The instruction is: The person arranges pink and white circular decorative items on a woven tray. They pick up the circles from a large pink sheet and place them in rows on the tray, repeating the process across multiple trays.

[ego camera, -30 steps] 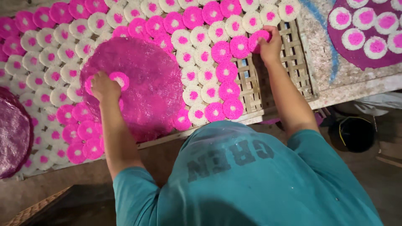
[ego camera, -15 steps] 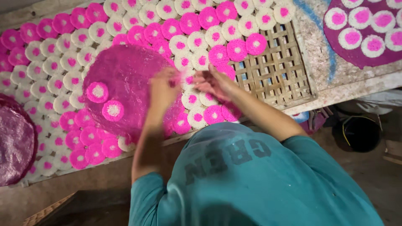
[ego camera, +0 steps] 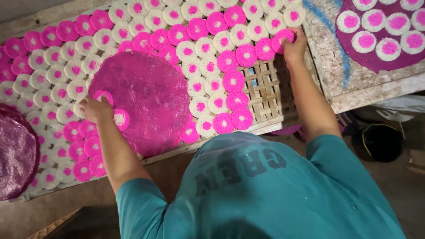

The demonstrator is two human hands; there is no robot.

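The purple tray at the left and another purple tray at the upper right are cut by the frame's edges; the left hand hides its fingers' grip.

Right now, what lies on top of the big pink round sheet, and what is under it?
On the big pink round sheet, two small discs by the left hand. Beneath, the woven bamboo tray presumably continues; anything under the sheet is covered.
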